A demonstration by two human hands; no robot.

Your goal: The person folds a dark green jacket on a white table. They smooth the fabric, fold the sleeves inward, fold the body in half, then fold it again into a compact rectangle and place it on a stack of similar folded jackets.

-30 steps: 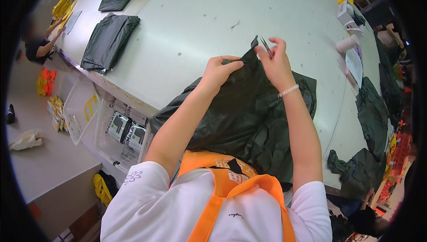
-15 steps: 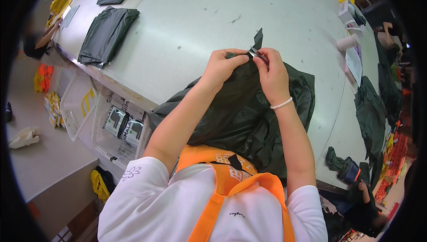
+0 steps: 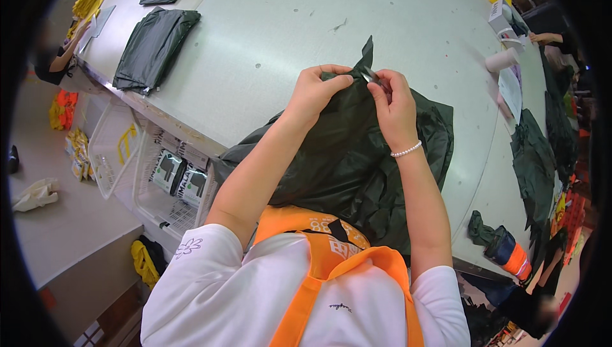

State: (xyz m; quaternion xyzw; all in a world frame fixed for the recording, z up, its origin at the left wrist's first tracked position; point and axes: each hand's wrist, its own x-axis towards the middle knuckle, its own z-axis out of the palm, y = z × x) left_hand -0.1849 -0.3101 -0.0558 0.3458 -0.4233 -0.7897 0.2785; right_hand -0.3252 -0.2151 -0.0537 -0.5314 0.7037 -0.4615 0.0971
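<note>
Two bare hands meet over a loose dark green sheet bunched across the near edge of a pale counter, a narrow strip of it standing up just beyond the fingertips. The left hand pinches the sheet's upper edge between thumb and fingers, the material draping below the palm toward an orange apron. The right hand, a beaded bracelet at its wrist, has its fingers closed around small metal snips, their tip at the sheet just beside the left thumb. Farther left, folded green sheets lie stacked, well apart from both hands
</note>
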